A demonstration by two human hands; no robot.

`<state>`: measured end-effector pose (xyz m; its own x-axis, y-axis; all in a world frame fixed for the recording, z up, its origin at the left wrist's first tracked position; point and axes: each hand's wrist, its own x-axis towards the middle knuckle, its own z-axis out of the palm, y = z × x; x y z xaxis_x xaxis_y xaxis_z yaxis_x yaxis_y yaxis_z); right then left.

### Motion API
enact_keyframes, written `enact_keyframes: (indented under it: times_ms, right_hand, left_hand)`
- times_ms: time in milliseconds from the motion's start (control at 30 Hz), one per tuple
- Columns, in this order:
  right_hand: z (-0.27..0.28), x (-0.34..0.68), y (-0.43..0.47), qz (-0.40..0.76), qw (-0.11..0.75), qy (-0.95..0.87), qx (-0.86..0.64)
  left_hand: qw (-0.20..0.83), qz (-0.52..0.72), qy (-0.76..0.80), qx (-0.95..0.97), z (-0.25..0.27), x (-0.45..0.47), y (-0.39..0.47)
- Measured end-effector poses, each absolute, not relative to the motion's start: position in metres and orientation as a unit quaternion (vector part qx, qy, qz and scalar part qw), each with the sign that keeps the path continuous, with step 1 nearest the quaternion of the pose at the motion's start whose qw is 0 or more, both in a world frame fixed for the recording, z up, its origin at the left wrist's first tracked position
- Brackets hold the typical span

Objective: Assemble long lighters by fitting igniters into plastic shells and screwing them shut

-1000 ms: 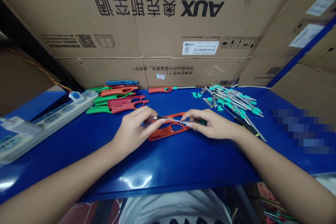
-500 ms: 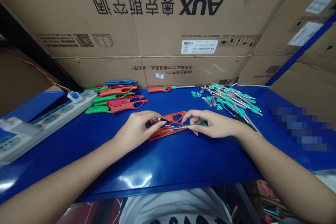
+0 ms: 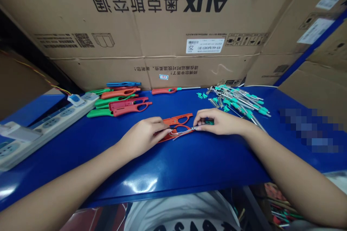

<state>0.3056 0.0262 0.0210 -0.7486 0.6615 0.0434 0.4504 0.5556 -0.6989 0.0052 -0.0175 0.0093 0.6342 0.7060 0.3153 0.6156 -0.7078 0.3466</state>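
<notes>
Two orange lighter shell halves [image 3: 173, 120] lie on the blue table in front of me, the nearer one partly under my left hand [image 3: 146, 134]. Left thumb and fingers are pinched on a small black igniter piece, now almost wholly hidden by the fingertips, at the nearer half. From it thin wires [image 3: 182, 132] run right to the end of a metal lighter tube [image 3: 193, 128]. My right hand [image 3: 218, 122] is closed on that tube, thumb against fingers, just right of the shells; some teal plastic shows between the fingers.
Several coloured lighter shells [image 3: 127, 107] are stacked at the back left, beside a white power strip [image 3: 58, 120]. A red lighter [image 3: 164, 91] lies against the cardboard [image 3: 159, 25]. Metal tubes with teal collars [image 3: 241, 103] are heaped at the back right.
My left hand has moved slightly right and down onto the nearer shell half, and the black igniter piece is now hidden. The wires bow more. My right fingers have curled in.
</notes>
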Motion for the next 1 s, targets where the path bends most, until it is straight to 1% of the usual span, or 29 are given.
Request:
enact_keyframes:
  times_ms: [133,400,567,800,1000]
  right_hand:
    - [0.015,0.304,0.026,0.358,0.149,-0.859,-0.335]
    - [0.01,0.306,0.031,0.293,0.168,-0.882,-0.33]
    - [0.007,0.308,0.034,0.253,0.156,-0.904,-0.306]
    - [0.011,0.308,0.032,0.242,0.143,-0.913,-0.295]
    - [0.013,0.304,0.028,0.223,0.133,-0.919,-0.296]
  left_hand:
    - [0.101,0.206,0.37,0.9,0.007,0.005,-0.017]
    - [0.118,0.183,0.379,0.899,0.003,0.007,-0.018]
    - [0.122,0.168,0.373,0.904,0.003,0.007,-0.018]
    - [0.118,0.174,0.361,0.909,0.002,0.009,-0.017]
    - [0.088,0.165,0.361,0.914,0.002,0.008,-0.017]
